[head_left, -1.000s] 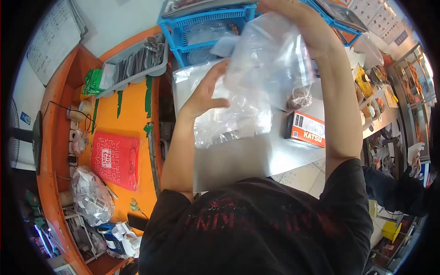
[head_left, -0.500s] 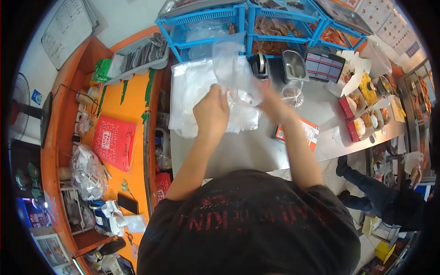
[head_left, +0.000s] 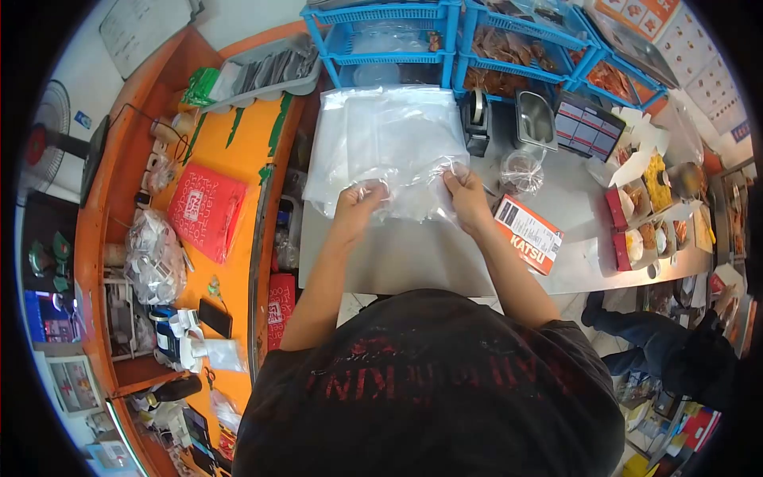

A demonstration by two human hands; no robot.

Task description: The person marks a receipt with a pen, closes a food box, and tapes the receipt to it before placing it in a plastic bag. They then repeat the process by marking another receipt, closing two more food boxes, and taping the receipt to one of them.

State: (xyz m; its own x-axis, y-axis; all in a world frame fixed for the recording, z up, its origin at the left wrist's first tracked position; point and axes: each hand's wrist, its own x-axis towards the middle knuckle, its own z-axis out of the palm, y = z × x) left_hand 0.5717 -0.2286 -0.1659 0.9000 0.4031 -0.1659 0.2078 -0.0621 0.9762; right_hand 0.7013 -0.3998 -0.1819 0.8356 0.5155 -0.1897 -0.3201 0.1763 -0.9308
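Note:
A clear plastic bag (head_left: 409, 189) is pinched at its near edge by both of my hands. My left hand (head_left: 355, 211) is closed on the left part of it. On the right part, my right hand (head_left: 469, 200) grips with thumb and fingers together. Under and beyond the hands lies a pile of clear plastic bags (head_left: 381, 119), flat on the steel table (head_left: 413, 258). Where the held bag ends and the pile begins is hard to tell. The orange box marked KATSU (head_left: 528, 234) lies just right of my right hand.
Blue basket racks (head_left: 389, 57) stand at the back. Right of the pile are a tape dispenser (head_left: 477, 123), a steel container (head_left: 535, 119), a tablet (head_left: 586, 126) and filled food boxes (head_left: 624, 207). An orange counter (head_left: 230, 159) with red bags (head_left: 208, 211) runs along the left. Another person (head_left: 668, 342) stands at right.
My hands have come down from above the pile and moved apart. The bag that was held up between them is now low over the pile. The view has shifted slightly.

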